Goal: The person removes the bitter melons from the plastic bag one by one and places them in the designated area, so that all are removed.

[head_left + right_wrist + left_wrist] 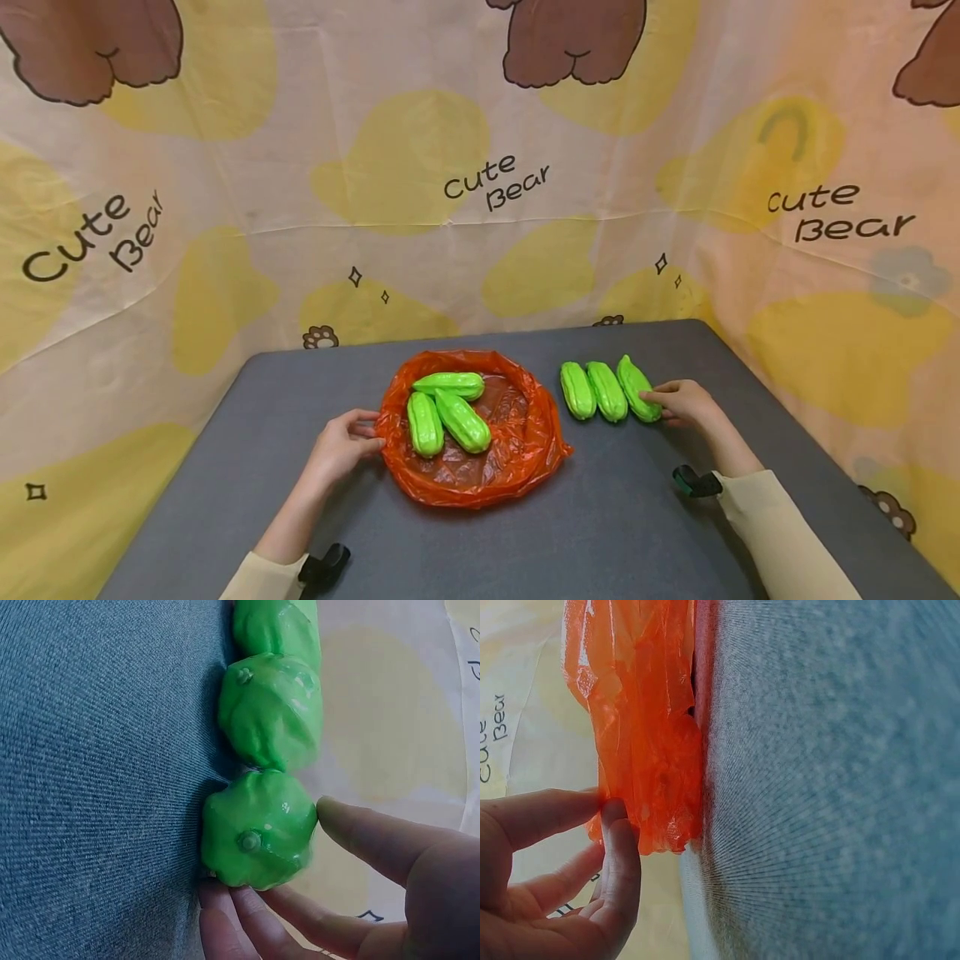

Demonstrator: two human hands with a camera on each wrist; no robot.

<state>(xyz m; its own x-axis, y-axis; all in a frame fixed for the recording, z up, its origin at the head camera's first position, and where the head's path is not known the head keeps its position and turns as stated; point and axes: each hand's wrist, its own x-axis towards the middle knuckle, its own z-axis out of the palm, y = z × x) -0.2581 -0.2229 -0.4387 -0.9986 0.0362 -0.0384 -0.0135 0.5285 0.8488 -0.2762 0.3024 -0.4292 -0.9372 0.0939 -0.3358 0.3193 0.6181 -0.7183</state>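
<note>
A red plastic bag [528,479] with its rim rolled into a ring lies on the table, three bright green ridged gourds [465,423] inside it. My left hand [343,447] is at the bag's left side. In the left wrist view, its thumb and fingertips pinch the bag's crinkled edge [645,750]. To the right of the bag, three more gourds stand in a row on the table. My right hand [686,402] holds the rightmost gourd [635,390]. In the right wrist view, the thumb touches one side of this gourd [259,825], with fingers under the opposite side.
The left gourd [577,390] and middle gourd [607,392] of the row lie side by side. Grey cloth covers the table [540,550]. A printed curtain [420,275] closes off the back and both sides. Dark straps [322,568] sit at both wrists.
</note>
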